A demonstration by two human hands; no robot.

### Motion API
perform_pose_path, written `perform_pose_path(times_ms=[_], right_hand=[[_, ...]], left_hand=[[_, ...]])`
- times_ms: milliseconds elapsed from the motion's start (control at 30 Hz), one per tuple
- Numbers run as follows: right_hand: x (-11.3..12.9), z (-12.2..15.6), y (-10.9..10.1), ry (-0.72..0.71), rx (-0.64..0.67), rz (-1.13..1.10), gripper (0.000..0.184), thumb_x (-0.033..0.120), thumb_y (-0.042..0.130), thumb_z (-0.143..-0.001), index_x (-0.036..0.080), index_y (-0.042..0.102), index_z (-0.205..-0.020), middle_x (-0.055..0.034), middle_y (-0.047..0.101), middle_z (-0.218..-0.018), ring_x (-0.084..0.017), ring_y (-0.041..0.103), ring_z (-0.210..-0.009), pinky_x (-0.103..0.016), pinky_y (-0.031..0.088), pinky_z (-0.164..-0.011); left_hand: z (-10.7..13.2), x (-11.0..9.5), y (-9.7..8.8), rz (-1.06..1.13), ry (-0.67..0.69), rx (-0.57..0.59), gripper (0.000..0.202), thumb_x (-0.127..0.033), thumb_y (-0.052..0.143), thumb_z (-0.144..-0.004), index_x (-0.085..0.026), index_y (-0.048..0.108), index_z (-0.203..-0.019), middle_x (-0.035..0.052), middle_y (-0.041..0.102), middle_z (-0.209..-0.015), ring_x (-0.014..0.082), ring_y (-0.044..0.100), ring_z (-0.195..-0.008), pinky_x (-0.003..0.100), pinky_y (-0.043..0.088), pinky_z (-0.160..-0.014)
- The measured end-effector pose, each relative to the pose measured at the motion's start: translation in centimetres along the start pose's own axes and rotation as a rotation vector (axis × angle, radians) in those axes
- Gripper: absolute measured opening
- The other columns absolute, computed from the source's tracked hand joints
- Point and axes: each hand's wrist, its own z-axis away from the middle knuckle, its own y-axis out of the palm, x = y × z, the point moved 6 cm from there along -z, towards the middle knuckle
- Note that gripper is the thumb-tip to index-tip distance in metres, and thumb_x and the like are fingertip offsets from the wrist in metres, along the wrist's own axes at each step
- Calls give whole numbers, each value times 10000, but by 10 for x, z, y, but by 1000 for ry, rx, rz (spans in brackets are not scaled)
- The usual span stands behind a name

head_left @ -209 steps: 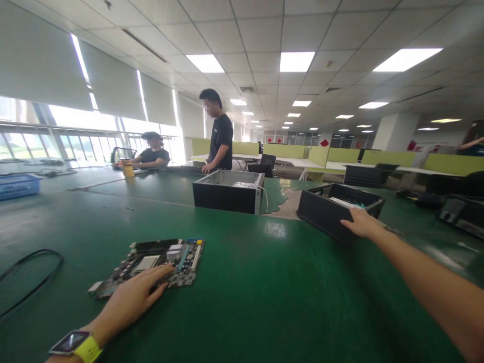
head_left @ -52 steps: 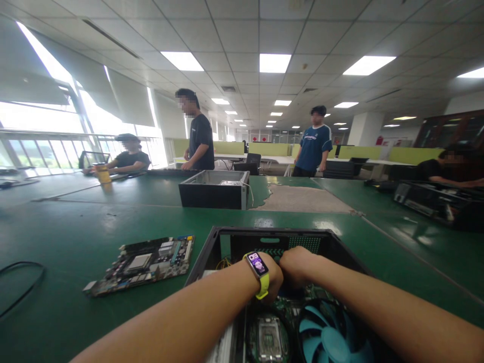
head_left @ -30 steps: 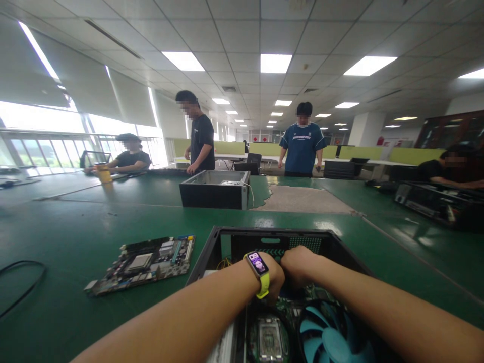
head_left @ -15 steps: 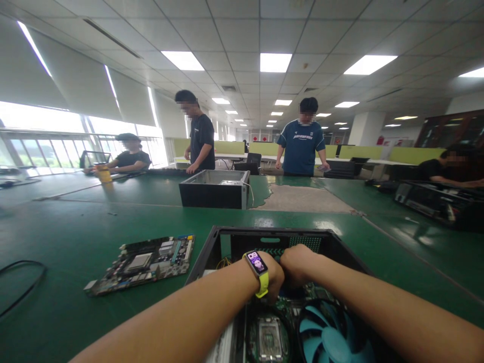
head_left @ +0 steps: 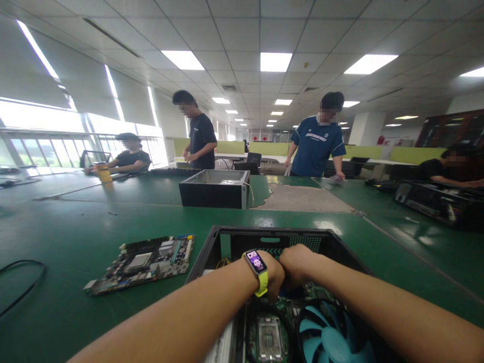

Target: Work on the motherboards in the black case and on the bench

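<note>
Both hands are down inside a black computer case [head_left: 242,242] that lies open in front of me. My left hand [head_left: 274,272] wears a smart band [head_left: 257,264] with a yellow-green strap. Right beside it, my right hand [head_left: 297,264] is curled like a fist. Both sets of fingers bend downward over the motherboard, and the fingertips and whatever they grip are hidden. Nearer to me on the board is a CPU socket [head_left: 269,339] with a metal frame. To its right sits a fan [head_left: 335,344] with light-blue blades.
A loose motherboard [head_left: 147,264] lies on the green table [head_left: 113,217] left of the case, with a black cable [head_left: 22,262] farther left. Beyond stands another open case [head_left: 214,194]. A third case [head_left: 434,199] is at right. Several people are around the table.
My hands have hardly moved. Across the table, the person in the blue shirt has shifted right and leans over, lowering a small item toward the tabletop. The person in black has brought their hands together.
</note>
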Motion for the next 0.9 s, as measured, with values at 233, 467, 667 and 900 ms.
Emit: perform_pose_path(times_ms=[233, 467, 667, 900], right_hand=[[0, 3, -5, -11, -38, -3, 578, 611, 689, -595, 193, 719, -992, -141, 717, -990, -319, 678, -911, -360, 531, -727], [2, 6, -8, -7, -46, -60, 537, 596, 654, -641, 185, 724, -980, -151, 718, -975, -309, 681, -894, -356, 523, -726], [-1, 23, -24, 7, -86, -113, 424, 542, 591, -719, 194, 733, -914, -131, 725, -925, -285, 687, -848, -330, 507, -687], [42, 107, -53, -172, -405, -348, 362, 515, 464, -854, 249, 685, -963, -46, 722, -878, -224, 672, -808, -301, 485, -685]], left_hand=[[-2, 2, -3, 73, -6, -62, 179, -273, 804, -486, -191, 644, -493, 9, 683, -620, 218, 621, -700, 327, 504, -705], [-7, 6, -3, 130, -12, -131, 299, -323, 799, -470, -196, 546, -375, 4, 603, -500, 221, 602, -646, 344, 501, -679], [9, 11, -16, 163, -5, -147, 191, -317, 812, -466, -210, 659, -507, -30, 596, -495, 167, 576, -606, 272, 476, -651], [51, 35, -38, 274, 44, -147, 262, -310, 719, -617, -168, 753, -835, 26, 708, -685, 171, 594, -585, 280, 457, -576]])
